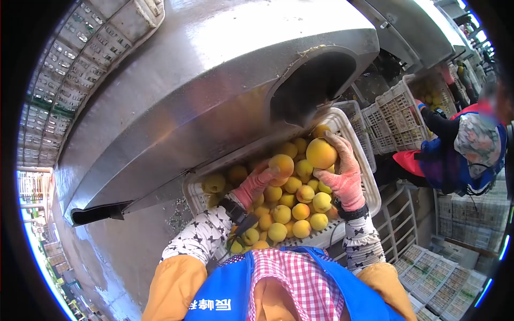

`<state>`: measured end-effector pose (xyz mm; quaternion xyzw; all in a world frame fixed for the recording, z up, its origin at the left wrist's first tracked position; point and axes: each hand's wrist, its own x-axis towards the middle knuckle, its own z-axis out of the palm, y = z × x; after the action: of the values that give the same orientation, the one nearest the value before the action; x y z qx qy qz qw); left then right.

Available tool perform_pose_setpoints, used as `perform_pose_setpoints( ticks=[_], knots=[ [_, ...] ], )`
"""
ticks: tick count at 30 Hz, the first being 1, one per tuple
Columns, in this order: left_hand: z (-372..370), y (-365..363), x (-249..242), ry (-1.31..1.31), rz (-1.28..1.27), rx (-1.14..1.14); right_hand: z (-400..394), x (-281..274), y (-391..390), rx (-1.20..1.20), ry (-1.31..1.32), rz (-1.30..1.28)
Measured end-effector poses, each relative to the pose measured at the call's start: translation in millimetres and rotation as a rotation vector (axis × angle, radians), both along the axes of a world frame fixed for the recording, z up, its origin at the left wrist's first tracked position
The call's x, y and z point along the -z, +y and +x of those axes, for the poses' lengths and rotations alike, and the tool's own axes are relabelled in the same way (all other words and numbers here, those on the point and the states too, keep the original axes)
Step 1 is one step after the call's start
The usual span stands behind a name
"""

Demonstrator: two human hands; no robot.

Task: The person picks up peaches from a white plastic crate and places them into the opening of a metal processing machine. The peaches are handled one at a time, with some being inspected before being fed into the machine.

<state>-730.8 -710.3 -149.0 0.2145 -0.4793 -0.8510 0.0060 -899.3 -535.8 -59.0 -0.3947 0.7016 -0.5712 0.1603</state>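
Note:
Both of my hands wear pink, soiled work gloves and are over a white plastic crate (373, 187) full of yellow-orange peaches (301, 211). In my right hand (345, 174) is a large yellow peach (322, 153), gripped between fingers and thumb above the heap. My left hand (256, 184) is closed around an orange-blushed peach (282, 166), just left of the other one. More peaches lie below and around both hands. Part of the heap at the crate's left is hidden behind my left forearm.
A metal machine (214, 80) with a dark chute opening (313, 85) overhangs the crate's far side. A crate stack (80, 75) rises at upper left. On the right, a co-worker (460, 144) handles another crate (396, 115); a metal rack (399, 219) stands near my right arm.

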Motion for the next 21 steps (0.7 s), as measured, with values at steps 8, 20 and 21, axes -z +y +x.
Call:
perform_pose_setpoints(
  ticks=[8, 20, 21],
  knots=[
    [7, 5, -48, 0.444, 0.515, -0.374, 22, -22, -16, -0.308, -0.123, 0.125],
    [10, 17, -42, 0.267, 0.489, -0.418, -12, -13, -97, 0.309, 0.645, 0.195],
    [13, 17, -41, 0.273, 0.482, -0.414, -16, -10, -102, 0.309, 0.743, 0.273]
  ],
)
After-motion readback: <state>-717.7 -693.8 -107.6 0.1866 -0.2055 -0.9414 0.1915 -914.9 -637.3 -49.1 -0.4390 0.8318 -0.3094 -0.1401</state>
